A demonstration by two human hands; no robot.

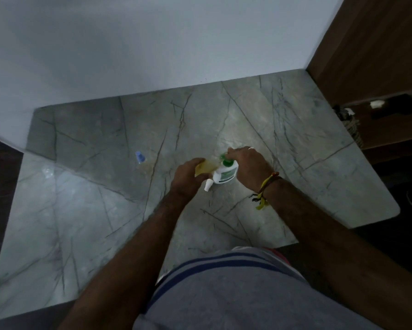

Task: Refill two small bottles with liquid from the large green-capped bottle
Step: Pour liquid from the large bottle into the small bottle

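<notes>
The large white bottle (pixel 226 174) with a green pump cap (pixel 225 160) stands on the marble counter (pixel 105 222). My right hand (pixel 250 166) rests over it, fingers on the green pump. My left hand (pixel 188 175) grips a small yellowish bottle (pixel 206 167) and holds it tilted next to the pump's spout. A small white cap or pump piece (pixel 208 185) lies beside the large bottle's base. A second small clear bottle with a blue cap (pixel 140 157) stands apart to the left.
A white wall runs along the counter's back edge. Brown wooden shelving (pixel 376 67) rises at the right, with dark items and a woven basket (pixel 356 129) by the counter's right edge. A faint clear object (pixel 48 172) lies at the far left.
</notes>
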